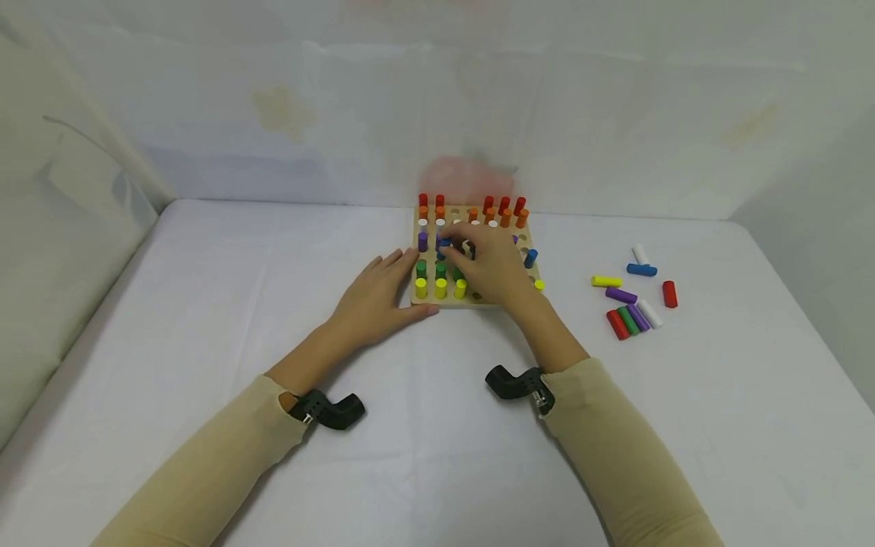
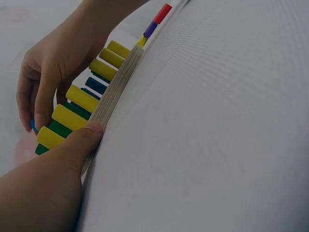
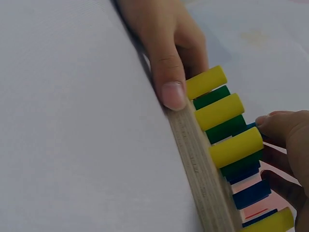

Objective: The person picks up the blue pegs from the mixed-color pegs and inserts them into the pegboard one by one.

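Note:
A wooden pegboard (image 1: 447, 303) carries rows of upright colored pegs, with yellow pegs (image 1: 440, 288) along the front, then green, blue, purple, white, orange and red toward the back. My left hand (image 1: 372, 304) rests at the board's left side, its thumb (image 3: 173, 94) against the front edge. Over the left half of the board, my right hand (image 1: 495, 262) pinches a blue peg (image 1: 444, 244) between thumb and fingertips, close beside the purple and green pegs. The left wrist view shows only the end of that blue peg (image 2: 33, 124) below the fingers. The right hand covers several middle holes.
On the white table right of the board lie several loose pegs: a white one (image 1: 639, 254), a blue one (image 1: 642, 270), a yellow one (image 1: 605, 281), a red one (image 1: 670, 294), and a side-by-side group including a green one (image 1: 628, 320). A white wall stands behind the table.

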The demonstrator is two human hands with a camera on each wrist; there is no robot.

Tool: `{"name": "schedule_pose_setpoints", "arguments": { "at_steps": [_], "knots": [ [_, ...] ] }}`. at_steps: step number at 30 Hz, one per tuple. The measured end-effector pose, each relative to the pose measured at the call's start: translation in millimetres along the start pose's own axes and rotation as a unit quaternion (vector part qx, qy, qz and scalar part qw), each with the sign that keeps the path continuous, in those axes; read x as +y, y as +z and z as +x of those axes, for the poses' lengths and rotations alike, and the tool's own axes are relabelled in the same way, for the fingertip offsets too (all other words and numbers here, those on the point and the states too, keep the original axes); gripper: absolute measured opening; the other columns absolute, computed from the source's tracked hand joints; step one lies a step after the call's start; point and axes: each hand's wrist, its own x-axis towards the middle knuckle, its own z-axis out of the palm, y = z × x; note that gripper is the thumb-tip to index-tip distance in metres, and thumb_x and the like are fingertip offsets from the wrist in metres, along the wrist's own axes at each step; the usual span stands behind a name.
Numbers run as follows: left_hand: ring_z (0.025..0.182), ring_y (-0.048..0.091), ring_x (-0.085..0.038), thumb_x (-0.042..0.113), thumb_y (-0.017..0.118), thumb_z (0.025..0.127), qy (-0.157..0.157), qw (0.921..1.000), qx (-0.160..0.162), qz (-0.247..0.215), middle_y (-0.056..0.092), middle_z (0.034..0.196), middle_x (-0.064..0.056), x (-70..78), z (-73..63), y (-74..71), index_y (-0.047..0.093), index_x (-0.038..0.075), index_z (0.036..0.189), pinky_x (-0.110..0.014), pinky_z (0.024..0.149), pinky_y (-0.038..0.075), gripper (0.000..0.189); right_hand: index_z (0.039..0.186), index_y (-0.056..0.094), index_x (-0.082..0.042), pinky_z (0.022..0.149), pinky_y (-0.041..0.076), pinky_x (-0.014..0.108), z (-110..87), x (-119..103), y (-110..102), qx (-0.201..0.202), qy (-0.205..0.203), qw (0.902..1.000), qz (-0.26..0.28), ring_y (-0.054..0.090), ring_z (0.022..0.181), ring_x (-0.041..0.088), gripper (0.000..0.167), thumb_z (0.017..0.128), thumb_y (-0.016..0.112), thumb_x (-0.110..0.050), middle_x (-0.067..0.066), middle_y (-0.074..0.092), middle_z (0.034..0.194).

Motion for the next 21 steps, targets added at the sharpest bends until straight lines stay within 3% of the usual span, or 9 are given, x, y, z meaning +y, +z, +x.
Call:
{"name": "schedule_pose_setpoints", "arguments": {
  "at_steps": [10,21],
  "knots": [
    [0.156,0.028,-0.030,0.071,0.063,0.086,0.001,1.0000,-0.001,-0.002,0.035,0.165,-0.008,1.8,0.5,-0.2,0.029,0.012,0.161,-0.049,0.130,0.021,0.101,0.119,0.073,-0.010,0.090,0.059,0.034,-1.4,-0.3,3.7,-0.016,0.006,0.9993,-0.032,0.068,0.096,0.021,0.025,0.096,0.070,-0.020,0.006,0.076,0.118],
    [0.155,0.029,-0.030,0.071,0.063,0.086,-0.001,1.0000,-0.002,0.004,0.035,0.165,-0.009,1.6,0.5,-0.6,0.029,0.013,0.161,-0.049,0.130,0.022,0.100,0.120,0.073,-0.015,0.073,0.053,0.029,-0.4,-2.6,6.2,-0.025,0.038,0.9970,-0.063,0.061,0.082,0.019,0.026,0.097,0.069,-0.025,0.004,0.077,0.116]
  ]
}}
